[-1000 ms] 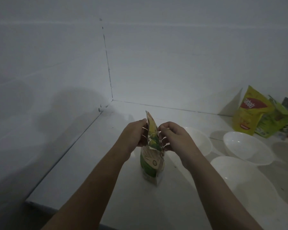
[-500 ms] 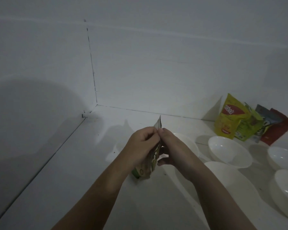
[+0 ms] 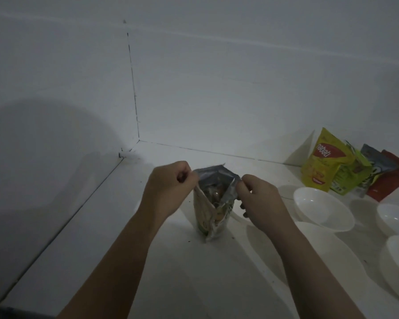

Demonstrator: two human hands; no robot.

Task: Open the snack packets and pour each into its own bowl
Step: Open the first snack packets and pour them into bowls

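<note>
Now the packet (image 3: 213, 208) stands upright on the counter (image 3: 115, 249), long axis vertical, held between both hands. Its mouth is pulled wide, so the silver lining and some snack pieces inside show. The left hand (image 3: 168, 189) pinches the left lip of the mouth with curled fingers; the right hand (image 3: 260, 201) pinches the right lip the same way. Each hand sits level with the top edge, one on either side.

Opening looks done, so pouring comes next, and that turns on where the bowls lie. All of them are to the right: a partly hidden bowl (image 3: 237, 216) just behind the right hand, another bowl (image 3: 323, 210) farther right, and a larger one (image 3: 327, 252) nearer. The right hand is closer to them, so the packet would likely tip rightward, mouth first. Four unopened packets (image 3: 320, 166) lean on the far wall at right.
</note>
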